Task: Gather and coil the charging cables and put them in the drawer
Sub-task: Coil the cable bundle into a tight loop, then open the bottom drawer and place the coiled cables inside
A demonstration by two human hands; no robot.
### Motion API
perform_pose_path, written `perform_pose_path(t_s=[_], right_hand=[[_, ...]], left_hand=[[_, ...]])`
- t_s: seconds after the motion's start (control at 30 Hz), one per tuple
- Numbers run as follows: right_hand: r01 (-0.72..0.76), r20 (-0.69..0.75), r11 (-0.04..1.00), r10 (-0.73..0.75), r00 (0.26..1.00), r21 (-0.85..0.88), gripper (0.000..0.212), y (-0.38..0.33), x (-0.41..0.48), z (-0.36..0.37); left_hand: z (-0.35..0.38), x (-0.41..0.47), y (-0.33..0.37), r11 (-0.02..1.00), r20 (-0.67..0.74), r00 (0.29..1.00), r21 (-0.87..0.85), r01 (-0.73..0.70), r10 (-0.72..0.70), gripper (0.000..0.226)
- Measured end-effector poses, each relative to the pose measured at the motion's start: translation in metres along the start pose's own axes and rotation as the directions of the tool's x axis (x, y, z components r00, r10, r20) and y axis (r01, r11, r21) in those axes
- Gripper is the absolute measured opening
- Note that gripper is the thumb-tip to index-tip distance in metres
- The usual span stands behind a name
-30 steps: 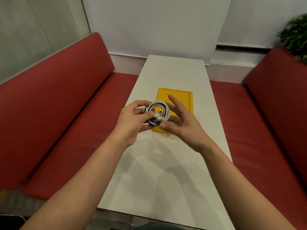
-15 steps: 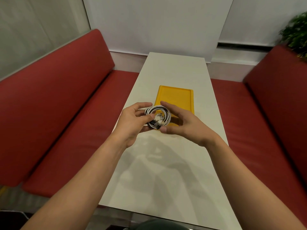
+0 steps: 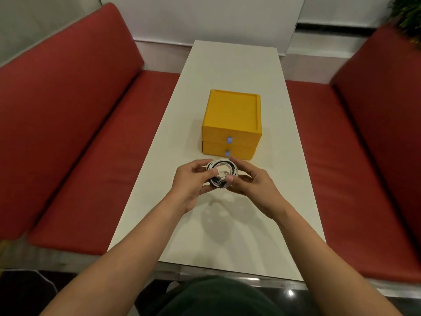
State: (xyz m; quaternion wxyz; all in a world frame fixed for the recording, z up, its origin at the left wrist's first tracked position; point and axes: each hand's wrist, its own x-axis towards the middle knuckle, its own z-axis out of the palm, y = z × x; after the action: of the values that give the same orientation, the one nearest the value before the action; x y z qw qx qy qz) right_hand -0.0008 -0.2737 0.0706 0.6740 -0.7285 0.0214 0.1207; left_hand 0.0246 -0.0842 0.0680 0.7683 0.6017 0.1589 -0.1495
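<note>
A coil of black and white charging cables (image 3: 224,170) is held above the white table (image 3: 234,71), just in front of a yellow box (image 3: 232,115). The box has two shut drawers with small blue pull tabs, the upper drawer (image 3: 229,139) and the lower drawer (image 3: 227,153). My left hand (image 3: 193,181) grips the coil from the left, thumb across the plugs at its near side. My right hand (image 3: 250,181) holds it from the right, thumb pressed on the same plugs and fingers curled round the far edge.
Red upholstered benches run along both sides of the narrow table, the left bench (image 3: 75,124) and the right bench (image 3: 355,137). A green plant (image 3: 407,17) sits at the top right corner. The table's near edge lies just above my dark-clad lap.
My right hand has closed onto the coil, which it only touched with spread fingers before. Both hands dropped lower and nearer me, and the view shifted so the box's drawer fronts now show.
</note>
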Motion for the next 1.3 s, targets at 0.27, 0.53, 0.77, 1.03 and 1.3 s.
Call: perform_pose_path(t_s=[0.27, 0.53, 0.77, 1.03, 1.3], right_hand=[[-0.177, -0.020, 0.981, 0.176, 0.984, -0.079, 0.065, 0.074, -0.009, -0.014], [-0.088, 0.010, 0.851, 0.109, 0.994, -0.517, 0.063, 0.103, -0.009, -0.018], [-0.028, 0.054, 0.678, 0.099, 0.994, -0.735, 0.059, 0.111, -0.008, -0.017], [-0.062, 0.045, 0.725, 0.127, 0.991, -0.686, 0.062, 0.106, -0.007, -0.021], [-0.142, -0.070, 0.871, 0.124, 0.990, -0.469, 0.049, 0.101, -0.014, -0.031]], left_hand=[[0.005, 0.016, -0.074, 0.966, -0.075, 0.995, 0.242, 0.086, -0.070, 0.033], [-0.007, 0.019, -0.109, 0.914, -0.028, 0.996, 0.396, 0.086, -0.081, 0.035], [-0.005, 0.016, -0.110, 0.637, 0.016, 0.996, 0.768, -0.065, 0.083, 0.032], [-0.011, 0.018, -0.105, 0.726, -0.002, 1.000, 0.688, -0.021, 0.030, 0.026], [-0.025, 0.026, -0.094, 0.798, -0.004, 1.000, 0.602, 0.017, -0.018, 0.014]])
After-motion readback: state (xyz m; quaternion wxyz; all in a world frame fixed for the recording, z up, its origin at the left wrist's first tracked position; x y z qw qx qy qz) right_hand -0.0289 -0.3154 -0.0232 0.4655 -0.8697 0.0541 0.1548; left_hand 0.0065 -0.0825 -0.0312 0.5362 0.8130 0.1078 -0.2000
